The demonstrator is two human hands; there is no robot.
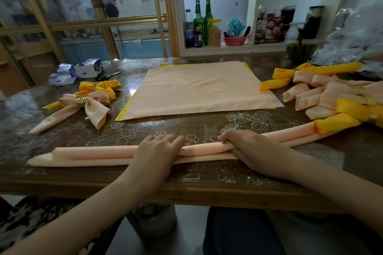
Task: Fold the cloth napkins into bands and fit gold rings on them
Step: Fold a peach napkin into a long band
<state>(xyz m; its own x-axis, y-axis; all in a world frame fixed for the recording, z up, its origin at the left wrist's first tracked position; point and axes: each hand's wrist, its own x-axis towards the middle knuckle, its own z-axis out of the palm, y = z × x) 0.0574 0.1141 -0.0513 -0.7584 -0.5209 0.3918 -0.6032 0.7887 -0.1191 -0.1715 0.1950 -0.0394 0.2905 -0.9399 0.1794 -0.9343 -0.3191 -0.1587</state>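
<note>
A peach napkin rolled into a long band [93,154] lies along the table's front edge. My left hand [159,147] presses flat on its middle, fingers spread. My right hand [246,147] lies just to the right, fingers curled over the band's upper roll. Farther back, a flat peach napkin [199,89] is spread over a yellow one. At the left, a peach napkin in a gold ring [81,100] lies beside a yellow ringed one [101,87]. A heap of ringed peach and yellow napkins [331,95] fills the right side.
Scissors [107,76] and two tissue packs [78,70] sit at the back left of the wooden table [207,190]. A green watermelon-shaped bowl [300,51] and crumpled plastic [352,41] stand at the back right. Bottles and jars line the shelf behind.
</note>
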